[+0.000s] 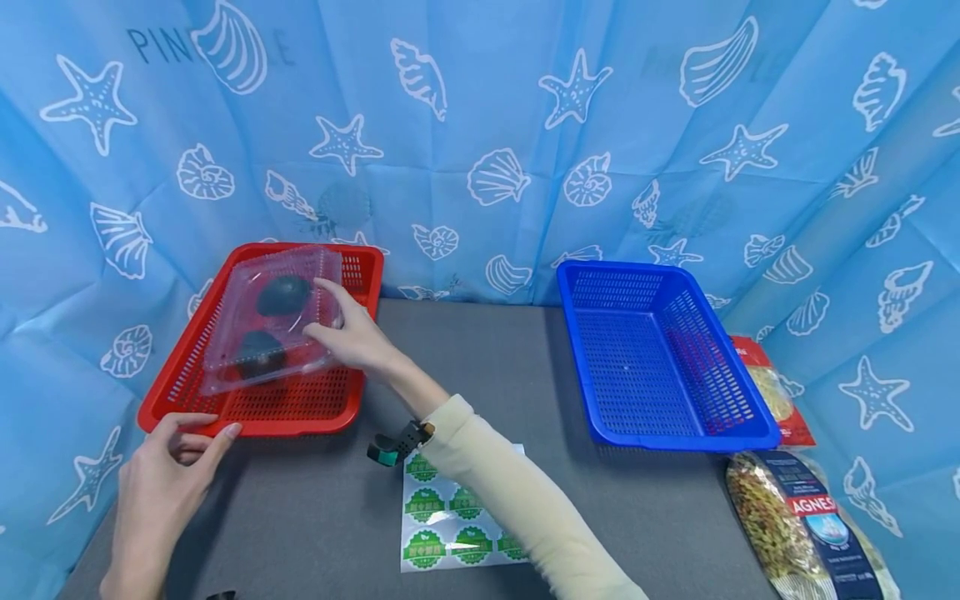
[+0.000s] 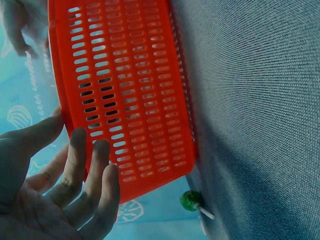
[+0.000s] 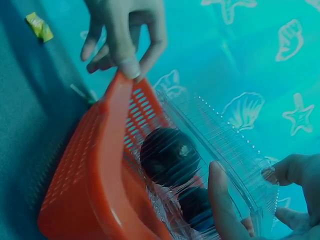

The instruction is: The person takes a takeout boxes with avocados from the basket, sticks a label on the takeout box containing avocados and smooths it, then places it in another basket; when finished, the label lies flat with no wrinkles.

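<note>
The clear plastic container (image 1: 273, 323) is located over the red basket (image 1: 300, 427), tilted, its outline mostly within that basket's rim. Two dark round items (image 1: 285, 295) show through the plastic; whether they lie inside it or beneath it cannot be confirmed.

The right hand (image 1: 348, 329) holds the container, pinching its edge on the right side of the red basket between thumb and fingers. An edge grip probably serves because the thin plastic offers a ridge to pinch and could buckle if squeezed across its walls.

The left hand (image 1: 168, 475) is narrowed on the red basket's near left corner, thumb at the rim and fingers along the outside wall. This hold appears intended to steady the light basket against being dragged along.

On the desk (image 1: 315, 517), a sheet of green stickers (image 1: 450, 533) lies nearer the person than the red basket and to its right, partly covered by the right forearm. The blue basket (image 1: 682, 442) stands well apart, right of the red basket, presumably spaced to leave working room between.
</note>
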Available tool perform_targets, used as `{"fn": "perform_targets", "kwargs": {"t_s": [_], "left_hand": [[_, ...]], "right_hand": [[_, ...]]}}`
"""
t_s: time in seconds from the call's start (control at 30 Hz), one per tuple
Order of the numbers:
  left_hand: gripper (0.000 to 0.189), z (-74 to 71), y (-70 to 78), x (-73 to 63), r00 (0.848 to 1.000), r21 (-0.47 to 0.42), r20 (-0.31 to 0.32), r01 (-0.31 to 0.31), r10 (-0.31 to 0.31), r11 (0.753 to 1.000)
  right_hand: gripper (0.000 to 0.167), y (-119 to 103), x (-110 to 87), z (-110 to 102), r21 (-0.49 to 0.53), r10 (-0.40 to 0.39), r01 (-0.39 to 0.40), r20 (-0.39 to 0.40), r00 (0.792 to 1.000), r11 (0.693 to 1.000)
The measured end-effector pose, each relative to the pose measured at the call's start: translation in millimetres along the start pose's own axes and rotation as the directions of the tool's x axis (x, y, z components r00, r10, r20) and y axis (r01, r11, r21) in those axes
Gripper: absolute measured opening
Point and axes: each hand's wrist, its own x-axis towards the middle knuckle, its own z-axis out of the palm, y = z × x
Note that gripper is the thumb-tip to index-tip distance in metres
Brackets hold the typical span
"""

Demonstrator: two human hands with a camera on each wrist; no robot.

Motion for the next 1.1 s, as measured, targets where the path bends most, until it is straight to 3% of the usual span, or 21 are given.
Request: {"fn": "perform_targets", "kwargs": {"t_s": [0.2,0.47,0.8,1.1], "left_hand": [[0.054,-0.2,0.5,0.5,1.000,0.008,0.001,0.003,-0.003,1.000],[0.054,-1.1,1.9,1.1,1.000,0.014,0.014,0.009,-0.010,1.000],[0.058,-2.4,2.3,1.5,0.999,0.019,0.024,0.023,-0.023,1.000],[0.057,-2.1,1.3,1.9,1.000,0.023,0.019,0.011,-0.011,1.000]], "right_hand": [[0.072,-8.4,-20.5,-21.9,0.101,-0.003,0.000,0.026,1.000,0.995],[0.076,-9.9,-51.8,-63.9,0.077,-0.046,0.043,0.035,0.998,0.996],[0.072,-12.1,-104.3,-143.8,0.037,0.003,-0.005,0.054,0.999,0.999],[0.072,-2.7,-139.8,-211.0,0.044,0.106,-0.112,0.113,0.988,0.993]]}}
